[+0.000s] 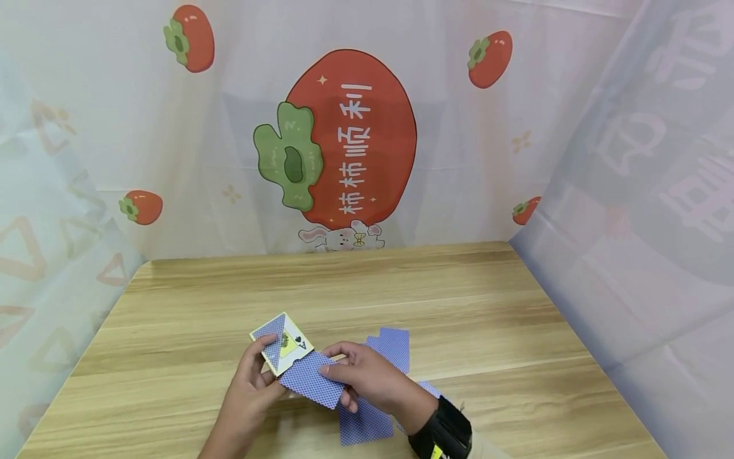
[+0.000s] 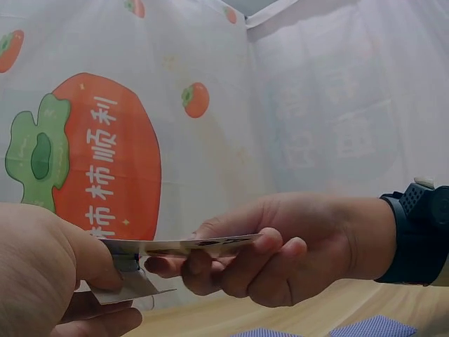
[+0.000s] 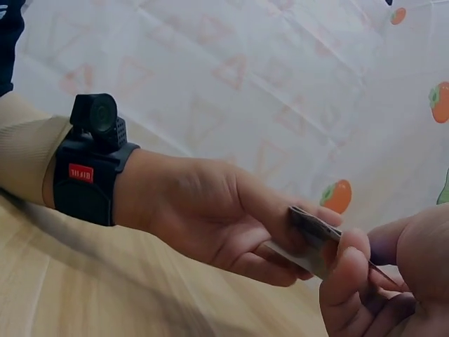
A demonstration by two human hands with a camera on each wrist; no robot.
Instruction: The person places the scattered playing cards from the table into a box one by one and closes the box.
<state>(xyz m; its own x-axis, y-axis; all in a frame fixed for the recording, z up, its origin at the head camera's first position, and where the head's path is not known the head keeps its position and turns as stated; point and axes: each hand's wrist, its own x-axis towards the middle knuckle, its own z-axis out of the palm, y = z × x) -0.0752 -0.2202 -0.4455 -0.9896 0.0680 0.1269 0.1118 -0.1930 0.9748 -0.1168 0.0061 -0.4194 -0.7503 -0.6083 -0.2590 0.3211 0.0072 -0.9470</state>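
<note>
My left hand [image 1: 249, 386] grips a small playing card box [image 1: 296, 338], white with a blue-patterned flap, a yellow patch and a printed spade ace. The fingers lie over the box's far left side. My right hand [image 1: 378, 379] pinches blue-backed playing cards [image 1: 306, 377] between thumb and fingers, right at the lower right end of the box. Seen from the left wrist, the pinched cards [image 2: 217, 243] lie nearly flat and edge-on between both hands. In the right wrist view, the fingers of my right hand [image 3: 428, 260] partly cover the box; how many cards are pinched, I cannot tell.
Several more blue-backed cards lie face down on the wooden table [image 1: 189, 319]: some behind the right hand [image 1: 397, 349], others below it [image 1: 365, 426]. Printed cloth [image 1: 459, 159] hangs behind the table and along both sides. A black strap [image 1: 444, 430] circles the right wrist.
</note>
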